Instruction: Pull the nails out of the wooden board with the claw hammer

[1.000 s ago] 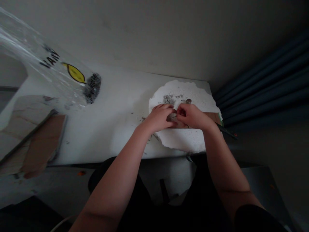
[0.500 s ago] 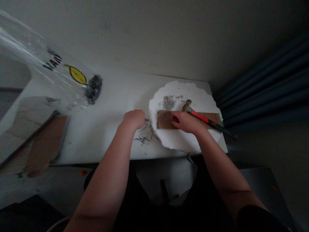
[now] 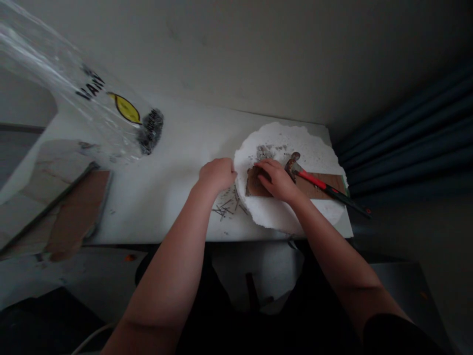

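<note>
A brown wooden board [image 3: 314, 186] lies on a ragged white foam sheet [image 3: 318, 148] at the right end of the white table [image 3: 177, 162]. My right hand [image 3: 275, 180] rests on the board's left end, fingers curled down on it. A red-handled hammer [image 3: 320, 182] lies across the board just right of that hand. My left hand [image 3: 216, 173] is closed in a loose fist at the foam's left edge, above several loose nails [image 3: 227, 207] scattered on the table. Whether it holds a nail is hidden.
A clear plastic bag [image 3: 92, 118] with black lettering, a yellow mark and a dark clump of nails inside lies at the back left. Brown boards [image 3: 74, 217] hang over the table's left front edge. A wall stands behind, dark blue curtains [image 3: 414, 128] to the right.
My hands were together on the board; the left one moved off to the nails by the foam's edge. The right hand slid to the board's left end, uncovering the hammer.
</note>
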The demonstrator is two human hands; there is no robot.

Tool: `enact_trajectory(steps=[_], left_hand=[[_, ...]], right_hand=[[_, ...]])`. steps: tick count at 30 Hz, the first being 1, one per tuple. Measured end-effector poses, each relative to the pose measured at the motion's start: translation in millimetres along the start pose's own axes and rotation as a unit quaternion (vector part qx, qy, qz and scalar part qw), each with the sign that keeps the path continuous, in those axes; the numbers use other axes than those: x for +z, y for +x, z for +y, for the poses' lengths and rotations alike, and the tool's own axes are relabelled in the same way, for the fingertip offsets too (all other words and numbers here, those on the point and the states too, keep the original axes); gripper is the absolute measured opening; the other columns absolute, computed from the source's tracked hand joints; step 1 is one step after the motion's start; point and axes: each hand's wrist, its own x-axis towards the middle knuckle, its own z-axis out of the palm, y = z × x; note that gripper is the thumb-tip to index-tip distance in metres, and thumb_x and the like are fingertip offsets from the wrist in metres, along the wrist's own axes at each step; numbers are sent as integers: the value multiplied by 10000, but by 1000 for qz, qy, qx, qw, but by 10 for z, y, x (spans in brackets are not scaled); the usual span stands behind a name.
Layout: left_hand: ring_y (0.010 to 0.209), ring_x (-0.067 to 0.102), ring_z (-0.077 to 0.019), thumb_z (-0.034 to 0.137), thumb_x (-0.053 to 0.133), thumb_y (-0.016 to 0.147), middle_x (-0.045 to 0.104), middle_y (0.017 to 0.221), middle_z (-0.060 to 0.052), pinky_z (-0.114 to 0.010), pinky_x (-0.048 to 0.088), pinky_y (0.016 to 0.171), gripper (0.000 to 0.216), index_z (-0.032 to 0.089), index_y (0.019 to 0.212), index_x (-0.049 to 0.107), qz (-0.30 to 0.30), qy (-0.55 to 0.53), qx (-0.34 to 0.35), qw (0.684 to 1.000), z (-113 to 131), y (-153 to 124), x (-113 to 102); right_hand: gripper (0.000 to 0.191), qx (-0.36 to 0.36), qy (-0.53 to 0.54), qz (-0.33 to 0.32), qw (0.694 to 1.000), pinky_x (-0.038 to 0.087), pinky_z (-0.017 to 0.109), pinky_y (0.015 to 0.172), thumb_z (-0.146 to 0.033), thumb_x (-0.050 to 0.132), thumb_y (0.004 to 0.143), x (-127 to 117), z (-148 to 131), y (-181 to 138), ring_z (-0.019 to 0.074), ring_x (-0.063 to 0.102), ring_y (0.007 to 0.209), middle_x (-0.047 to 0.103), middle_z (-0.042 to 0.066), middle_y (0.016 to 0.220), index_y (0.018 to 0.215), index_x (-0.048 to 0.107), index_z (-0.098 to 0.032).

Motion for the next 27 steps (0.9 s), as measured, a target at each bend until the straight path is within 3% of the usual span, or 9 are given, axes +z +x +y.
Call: enact_trajectory(steps=[5, 11, 19, 23, 27], left_hand=[[945, 680, -197, 279, 525, 864, 765, 1043, -47, -289, 501, 855, 285, 221, 1016, 760, -53, -128, 140, 980, 106, 30, 18], [988, 684, -172, 191, 490, 848, 765, 1103, -27, -265, 492, 907, 362, 229, 1073, 771, -113, -182, 202, 956, 127, 27, 33], [990, 685, -185, 129, 470, 821, 771, 1069, -33, -273, 493, 897, 391, 231, 1028, 786, -95, -141, 155, 973, 114, 48, 23], [972, 686, -194, 129, 458, 815, 773, 1040, -33, -288, 493, 875, 388, 246, 979, 789, -101, -116, 158, 975, 105, 52, 48], [949, 680, -208, 153, 451, 827, 769, 1024, -52, -306, 490, 833, 366, 227, 985, 772, -90, -103, 146, 980, 104, 50, 66]], right_hand=[[339, 26, 26, 7, 999, 454, 415, 972, -128, 467, 899, -130, -11, -12, 262, 598, 1063, 650, 133, 1113, 1182, 649, -164], [218, 9, 9, 0, 1000, 451, 411, 977, -121, 487, 862, -158, 3, -31, 264, 578, 1090, 592, 135, 1115, 931, 687, -176], [173, 1, -11, -28, 1000, 446, 407, 982, -119, 508, 842, -216, -50, -85, 268, 563, 1091, 582, 143, 1157, 887, 662, -184], [216, 11, -12, -3, 1000, 442, 425, 980, -130, 507, 852, -240, -82, -77, 284, 555, 1115, 591, 138, 1153, 993, 659, -192], [195, 27, -22, 15, 999, 461, 348, 851, -140, 522, 854, -335, -65, -90, 236, 583, 954, 620, 111, 1047, 1006, 638, -172]])
